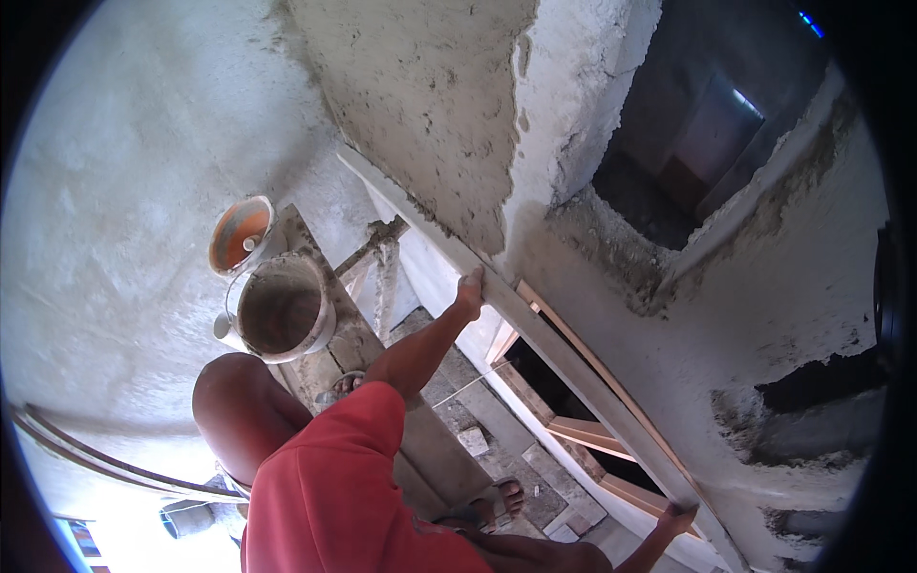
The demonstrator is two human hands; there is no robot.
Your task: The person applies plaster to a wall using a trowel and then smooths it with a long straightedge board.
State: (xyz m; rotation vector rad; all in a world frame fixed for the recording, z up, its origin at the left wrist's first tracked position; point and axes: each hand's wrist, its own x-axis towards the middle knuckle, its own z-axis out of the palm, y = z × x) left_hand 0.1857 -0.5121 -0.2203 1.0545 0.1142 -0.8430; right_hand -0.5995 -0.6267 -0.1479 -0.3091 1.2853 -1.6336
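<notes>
A long, pale straightedge (564, 355) lies slantwise against the wall, smeared with plaster. My left hand (470, 291) grips it near its middle, fingers closed round the edge. Farther down to the right, my right hand (678, 519) holds the same straightedge, its fingers partly hidden behind it. Above the left hand, a patch of damp grey-brown plaster (420, 91) covers the wall, with a rough surface and a ragged right edge. Below the straightedge is a wooden frame (587, 435) with dark openings.
Under my feet runs a plank platform (420, 449). On it stand a plaster-caked bucket (328, 320) and a bowl with an orange inside (232, 244). A broken wall opening (659, 181) gapes at upper right. Rubble and blocks (472, 440) lie on the floor below.
</notes>
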